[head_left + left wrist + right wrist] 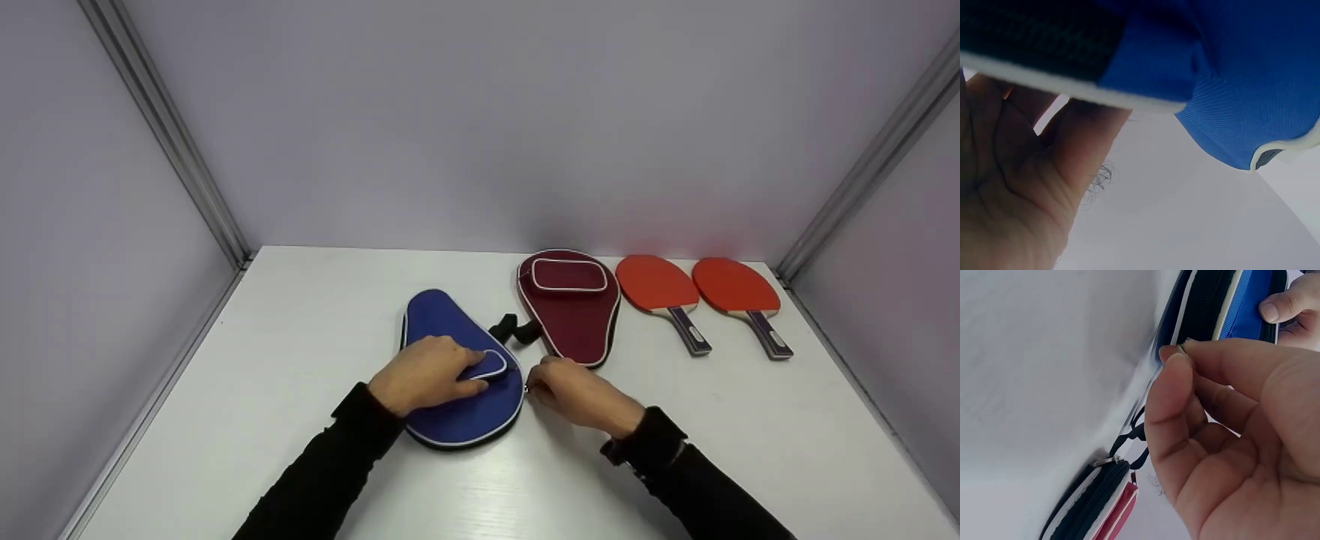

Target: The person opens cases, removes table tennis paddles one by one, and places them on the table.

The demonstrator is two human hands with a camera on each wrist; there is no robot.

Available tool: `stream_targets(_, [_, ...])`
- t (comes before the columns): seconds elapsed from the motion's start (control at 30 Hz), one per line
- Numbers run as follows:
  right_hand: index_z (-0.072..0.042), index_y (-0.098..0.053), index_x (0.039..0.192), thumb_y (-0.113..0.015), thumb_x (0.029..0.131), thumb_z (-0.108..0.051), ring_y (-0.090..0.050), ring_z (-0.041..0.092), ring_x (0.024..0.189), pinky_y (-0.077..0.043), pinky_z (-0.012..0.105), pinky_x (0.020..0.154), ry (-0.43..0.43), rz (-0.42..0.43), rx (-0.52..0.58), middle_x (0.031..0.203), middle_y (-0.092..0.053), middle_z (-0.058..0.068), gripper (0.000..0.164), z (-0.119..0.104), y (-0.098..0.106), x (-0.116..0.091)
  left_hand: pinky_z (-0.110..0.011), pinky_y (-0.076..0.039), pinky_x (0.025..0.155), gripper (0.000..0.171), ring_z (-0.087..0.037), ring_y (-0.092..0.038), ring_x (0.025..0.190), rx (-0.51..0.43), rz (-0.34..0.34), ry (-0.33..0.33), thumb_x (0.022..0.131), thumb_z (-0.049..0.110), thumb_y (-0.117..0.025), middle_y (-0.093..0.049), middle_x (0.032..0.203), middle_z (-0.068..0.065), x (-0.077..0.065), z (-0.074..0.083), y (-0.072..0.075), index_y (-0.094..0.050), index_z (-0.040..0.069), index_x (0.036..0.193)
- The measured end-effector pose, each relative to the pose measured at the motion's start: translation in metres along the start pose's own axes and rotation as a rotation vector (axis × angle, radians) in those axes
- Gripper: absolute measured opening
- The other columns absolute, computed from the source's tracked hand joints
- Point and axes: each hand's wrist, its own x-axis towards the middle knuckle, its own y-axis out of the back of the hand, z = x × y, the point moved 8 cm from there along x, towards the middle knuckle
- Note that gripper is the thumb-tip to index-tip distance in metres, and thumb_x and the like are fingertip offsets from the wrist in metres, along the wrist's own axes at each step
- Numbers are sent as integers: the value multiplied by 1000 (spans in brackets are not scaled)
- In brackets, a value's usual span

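A blue table tennis bat case [441, 319] with white piping lies on the white table, its wide end towards me. My left hand [431, 373] rests on it, thumb and index finger gripping the small raised pocket [491, 365]; in the left wrist view the blue fabric [1258, 73] hides the fingertips. At the case's right edge my right hand [581, 396] pinches the zipper pull [1184, 345] between thumb and index finger, which mostly cover it. The case's black zipper side [1202, 309] shows beside those fingers in the right wrist view.
Behind my right hand lies a dark red bat case [574, 319] with a black strap [527, 332] at its left. Two red table tennis bats, one nearer [656, 281] and one farther right [735, 285], lie beside it. Pale panels [480, 135] enclose the table [300, 337].
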Motion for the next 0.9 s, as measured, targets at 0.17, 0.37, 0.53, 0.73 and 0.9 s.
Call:
stream_targets(0.17, [-5, -82, 107, -77, 108, -1, -77, 25, 100, -69, 39, 88, 18, 8, -52, 105, -77, 9, 6, -1, 0, -1, -57, -71, 93, 43, -33, -86, 98, 7, 10, 7, 111, 40, -81, -89, 109, -16, 0, 0, -1, -86, 9, 140])
stream_targets(0.37, [-4, -85, 109, -79, 106, 1, -84, 26, 100, -72, 43, 88, -31, -3, -43, 103, -86, 9, 8, 3, -2, 2, -59, -70, 102, 51, -40, -87, 116, 6, 25, 56, 111, 43, -80, -88, 127, -23, 2, -3, -2, -82, 9, 149])
stream_targets(0.53, [-5, -88, 108, -83, 103, 1, -84, 26, 99, -72, 40, 84, -3, 34, -109, 102, -85, 9, 9, 1, -2, 3, -61, -70, 101, 53, -43, -86, 119, 4, 55, 93, 111, 43, -80, -87, 129, -26, 3, -5, -2, -80, 6, 150])
stream_targets(0.73, [-10, -88, 98, -86, 100, 0, -82, 22, 92, -68, 36, 78, 78, 47, -182, 93, -82, 4, 11, -12, -5, 2, -62, -70, 94, 53, -43, -86, 109, 21, 115, 122, 111, 40, -82, -88, 118, -24, 4, -10, 0, -81, 3, 148])
stream_targets(0.9, [-14, -90, 98, -89, 100, -5, -82, 19, 95, -69, 35, 84, 172, 4, -191, 97, -85, -1, 10, -34, -11, 0, -62, -71, 95, 52, -46, -86, 112, 38, 164, 140, 110, 39, -83, -89, 117, -23, 4, -12, 0, -82, 1, 145])
